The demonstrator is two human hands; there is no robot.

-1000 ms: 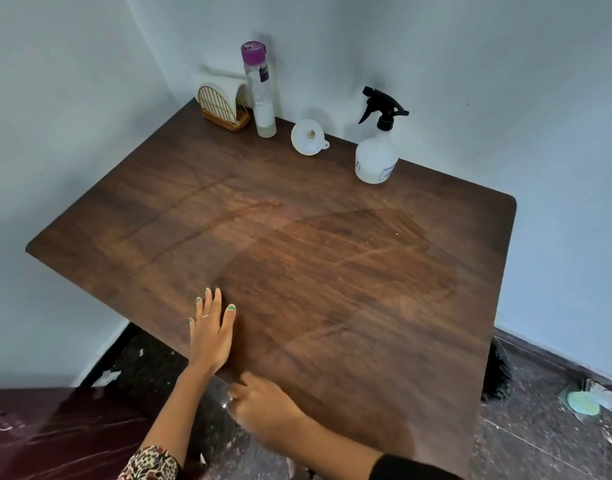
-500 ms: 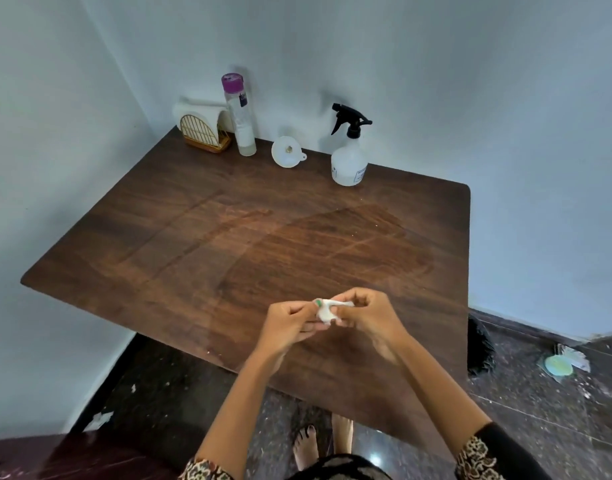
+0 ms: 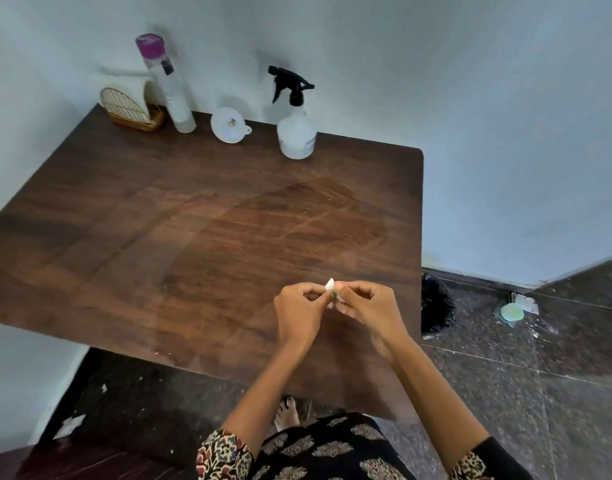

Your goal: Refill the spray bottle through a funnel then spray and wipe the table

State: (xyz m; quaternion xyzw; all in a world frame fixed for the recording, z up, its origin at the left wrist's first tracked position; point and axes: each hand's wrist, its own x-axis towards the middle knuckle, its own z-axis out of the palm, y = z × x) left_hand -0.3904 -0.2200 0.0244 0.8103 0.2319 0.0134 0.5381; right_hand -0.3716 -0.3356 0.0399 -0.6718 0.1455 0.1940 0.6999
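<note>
Spray bottle (image 3: pixel 296 133) upright beside funnel (image 3: pixel 228 125).

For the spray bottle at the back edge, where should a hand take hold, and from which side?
Grip the spray bottle at its narrow neck under the black trigger head, coming from the front right. It stands upright, nozzle pointing left, with the funnel close on its left and the wall behind. Both hands are busy with a small white scrap.
</note>
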